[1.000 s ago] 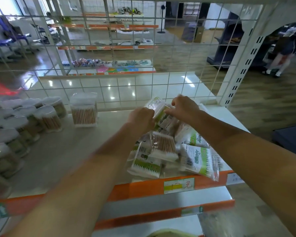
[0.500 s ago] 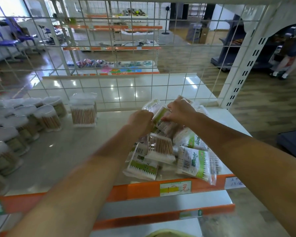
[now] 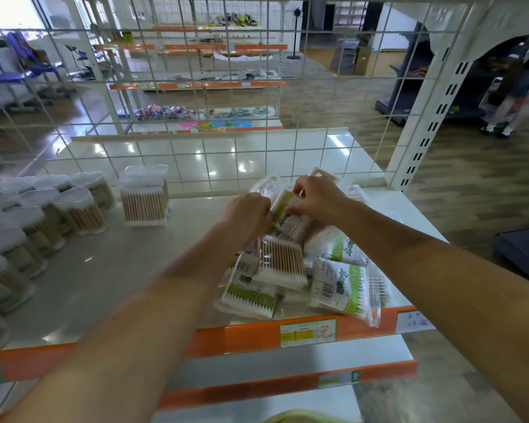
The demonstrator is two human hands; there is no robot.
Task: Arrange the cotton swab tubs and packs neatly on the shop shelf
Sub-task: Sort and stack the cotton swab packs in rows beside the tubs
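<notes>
Clear plastic crinkles under both sets of fingers: the right hand (image 3: 316, 195) pinches a green-labelled swab pack (image 3: 283, 206) at its upper edge, thumb and fingers curled onto it, while the left hand (image 3: 248, 213) closes on the same pack's left side, knuckles toward the camera. Its fingertips are hidden, so the grip there looks firm but I can't see exactly where it lands. The pack sits lifted at the top of a loose heap of packs (image 3: 300, 270), which sprawls over the right half of the shelf (image 3: 129, 270), some face up with green labels, one showing wooden sticks through its film. The nearest pack (image 3: 342, 290) hangs slightly over the orange front rail (image 3: 242, 338), just above a price tag (image 3: 307, 332). Over on the left, round tubs (image 3: 77, 210) stand upright in rows, and a square tub (image 3: 143, 198) stands apart beside them, close to the wire grid back (image 3: 196, 141).
</notes>
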